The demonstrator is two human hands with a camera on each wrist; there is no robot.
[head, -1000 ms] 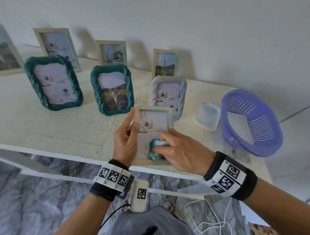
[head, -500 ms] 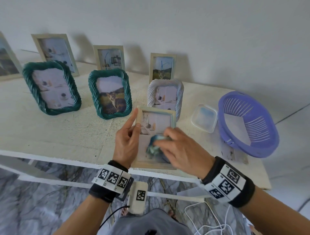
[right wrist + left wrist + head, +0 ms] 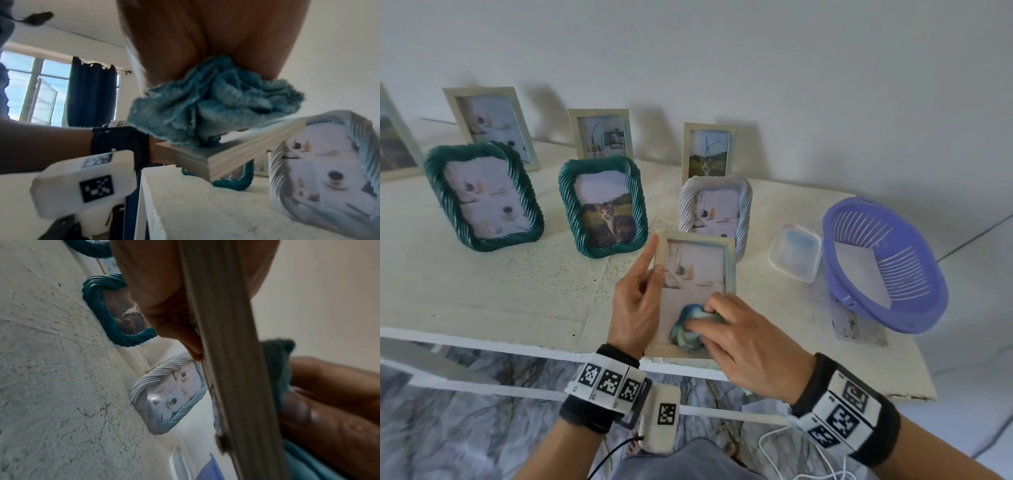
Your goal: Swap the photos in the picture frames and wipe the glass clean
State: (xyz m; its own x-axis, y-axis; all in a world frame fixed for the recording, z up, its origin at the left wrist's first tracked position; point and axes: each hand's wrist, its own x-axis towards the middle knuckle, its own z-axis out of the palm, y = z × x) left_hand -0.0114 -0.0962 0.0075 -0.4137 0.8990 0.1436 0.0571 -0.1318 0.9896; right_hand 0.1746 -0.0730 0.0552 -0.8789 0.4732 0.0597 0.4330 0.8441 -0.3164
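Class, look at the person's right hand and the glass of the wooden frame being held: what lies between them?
A bunched blue cloth lies between the right hand and the glass of the wooden frame, clearest in the right wrist view.

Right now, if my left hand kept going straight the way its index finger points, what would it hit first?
Probably the teal frame with the cat photo. The left hand grips the wooden frame by its edge, index finger aimed up and away. The pale blue frame stands slightly to the right of that line, though depth is unclear.
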